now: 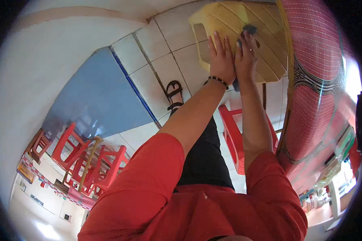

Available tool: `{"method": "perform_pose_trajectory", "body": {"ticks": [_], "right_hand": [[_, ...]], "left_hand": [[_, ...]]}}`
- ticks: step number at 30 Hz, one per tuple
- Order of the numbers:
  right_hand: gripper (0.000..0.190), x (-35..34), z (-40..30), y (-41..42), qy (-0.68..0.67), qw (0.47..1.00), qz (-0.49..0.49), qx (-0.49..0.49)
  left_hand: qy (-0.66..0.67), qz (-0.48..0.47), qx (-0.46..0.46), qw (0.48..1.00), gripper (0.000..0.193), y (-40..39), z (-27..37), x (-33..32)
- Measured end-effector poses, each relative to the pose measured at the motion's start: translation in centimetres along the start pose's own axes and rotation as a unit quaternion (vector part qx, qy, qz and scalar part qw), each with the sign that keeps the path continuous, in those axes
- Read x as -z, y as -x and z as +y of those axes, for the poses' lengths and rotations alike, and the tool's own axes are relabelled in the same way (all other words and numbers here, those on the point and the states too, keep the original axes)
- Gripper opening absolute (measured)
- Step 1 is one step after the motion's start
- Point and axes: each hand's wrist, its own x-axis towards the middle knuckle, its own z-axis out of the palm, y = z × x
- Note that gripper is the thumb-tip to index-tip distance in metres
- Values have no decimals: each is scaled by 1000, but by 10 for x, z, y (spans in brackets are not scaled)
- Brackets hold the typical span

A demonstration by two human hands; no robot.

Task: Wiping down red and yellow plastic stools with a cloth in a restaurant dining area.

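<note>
Before me on the tiled floor is a yellow plastic stool point(265, 27) with ribbed sides. My left hand point(221, 60) lies flat against it, fingers extended, a beaded bracelet at the wrist. Right beside it, almost touching, my right hand point(246, 57) presses a dark cloth point(249, 29) to the yellow surface. Part of the cloth shows past the fingertips and another bit hangs below, between the wrists; the rest is hidden under the hand. A ring is on one right finger.
A table with a red patterned cover point(313, 114) stands close on the right. Under my right forearm is a red plastic stool point(233, 135). My sandaled foot point(175, 90) rests on the tiles. At lower left are several red stools point(108, 165) and a blue panel point(96, 93).
</note>
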Motion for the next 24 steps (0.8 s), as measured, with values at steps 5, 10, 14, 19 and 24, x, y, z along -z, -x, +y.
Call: {"method": "perform_pose_trajectory", "body": {"ticks": [5, 10, 14, 19, 24], "right_hand": [[29, 22, 20, 59, -67, 997, -23, -8], [33, 63, 25, 132, -251, 865, 189, -392], [52, 61, 31, 147, -479, 626, 177, -589], [53, 58, 20, 126, -548, 609, 72, -569], [50, 69, 30, 195, -546, 591, 165, -571]], "left_hand": [[58, 26, 16, 998, 57, 1, 11, 2], [38, 6, 29, 999, 58, 8, 20, -3], [29, -21, 22, 999, 64, 17, 32, -6], [51, -68, -9, 996, 74, 25, 40, -10], [-81, -118, -46, 989, 77, 18, 28, -24]]}}
